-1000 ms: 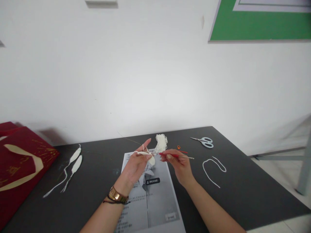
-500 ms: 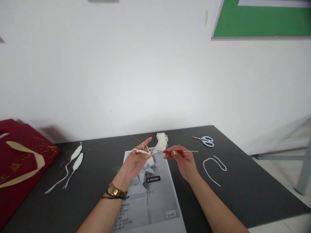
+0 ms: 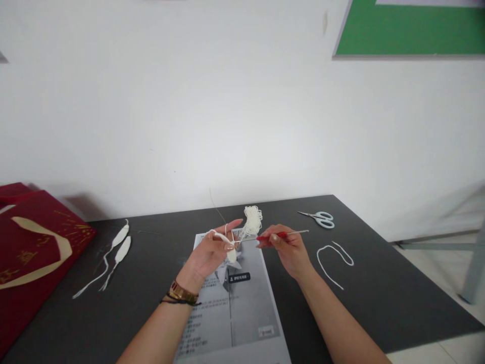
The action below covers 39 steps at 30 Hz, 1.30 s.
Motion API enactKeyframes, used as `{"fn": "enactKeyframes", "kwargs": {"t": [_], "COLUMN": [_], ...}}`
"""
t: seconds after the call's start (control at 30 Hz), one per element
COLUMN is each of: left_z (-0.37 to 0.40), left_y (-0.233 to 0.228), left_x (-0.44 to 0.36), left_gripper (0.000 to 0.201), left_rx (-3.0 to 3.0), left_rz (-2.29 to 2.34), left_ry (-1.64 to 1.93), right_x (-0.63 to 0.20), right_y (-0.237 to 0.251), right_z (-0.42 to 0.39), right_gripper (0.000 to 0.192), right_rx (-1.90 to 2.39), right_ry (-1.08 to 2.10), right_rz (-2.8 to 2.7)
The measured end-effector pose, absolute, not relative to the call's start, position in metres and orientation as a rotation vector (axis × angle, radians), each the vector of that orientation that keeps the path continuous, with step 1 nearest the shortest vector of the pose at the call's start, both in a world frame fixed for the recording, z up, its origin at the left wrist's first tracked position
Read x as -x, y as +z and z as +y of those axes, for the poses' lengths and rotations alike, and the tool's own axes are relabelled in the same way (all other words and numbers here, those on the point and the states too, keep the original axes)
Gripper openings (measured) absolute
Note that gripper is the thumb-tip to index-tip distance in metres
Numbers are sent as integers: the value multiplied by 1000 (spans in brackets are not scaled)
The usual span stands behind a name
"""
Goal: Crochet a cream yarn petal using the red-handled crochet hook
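Over a dark table (image 3: 382, 298), my left hand (image 3: 210, 253) pinches a small white crocheted piece (image 3: 231, 253), with white yarn looped over its raised forefinger. My right hand (image 3: 288, 248) grips a crochet hook (image 3: 282, 234) by its red handle; the metal tip points left into the piece. A loose bundle of white yarn (image 3: 252, 218) lies on the table just behind both hands. Below them lies a printed instruction sheet (image 3: 235, 318).
Two finished white crocheted pieces (image 3: 120, 243) with long tails lie at the left. A red gift bag (image 3: 30, 253) sits at the far left edge. Pale blue scissors (image 3: 320, 219) and a cut yarn strand (image 3: 333, 257) lie at the right. A white wall stands close behind.
My right hand has lifted and drawn slightly to the right with the hook, which now lies more level. My left hand has shifted a little, still holding the piece.
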State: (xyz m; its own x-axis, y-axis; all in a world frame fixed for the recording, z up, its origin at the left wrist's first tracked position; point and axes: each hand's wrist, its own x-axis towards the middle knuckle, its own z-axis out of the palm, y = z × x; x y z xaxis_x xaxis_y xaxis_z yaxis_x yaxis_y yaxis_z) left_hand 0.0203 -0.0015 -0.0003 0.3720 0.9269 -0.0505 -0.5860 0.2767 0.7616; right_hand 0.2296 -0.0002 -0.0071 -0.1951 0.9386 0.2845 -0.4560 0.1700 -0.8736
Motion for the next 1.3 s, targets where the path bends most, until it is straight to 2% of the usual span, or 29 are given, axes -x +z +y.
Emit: {"fn": "enactKeyframes", "kwargs": {"t": [0.23,0.47,0.87,1.3], "left_z": [-1,-5,-10,-15], "left_y": [-3,-1,-7,-3], "left_x": [-20,-35,-53,-60], "left_gripper": [52,61,65,47], "left_rx": [-817,-1006,-788,-767], "left_rz": [605,819,822,909], "left_ry": [1090,1298,1253,1301], "right_x": [-224,-210,-199,-198], "right_y": [-9,-18,-23,-21], "right_z": [2,1,-2,-4], "right_gripper": [17,19,26,26], "right_rx": [589,628,706,836], "right_ry": [1577,1785,1731,1625], "right_rz": [-830,-496,-556,-716]}}
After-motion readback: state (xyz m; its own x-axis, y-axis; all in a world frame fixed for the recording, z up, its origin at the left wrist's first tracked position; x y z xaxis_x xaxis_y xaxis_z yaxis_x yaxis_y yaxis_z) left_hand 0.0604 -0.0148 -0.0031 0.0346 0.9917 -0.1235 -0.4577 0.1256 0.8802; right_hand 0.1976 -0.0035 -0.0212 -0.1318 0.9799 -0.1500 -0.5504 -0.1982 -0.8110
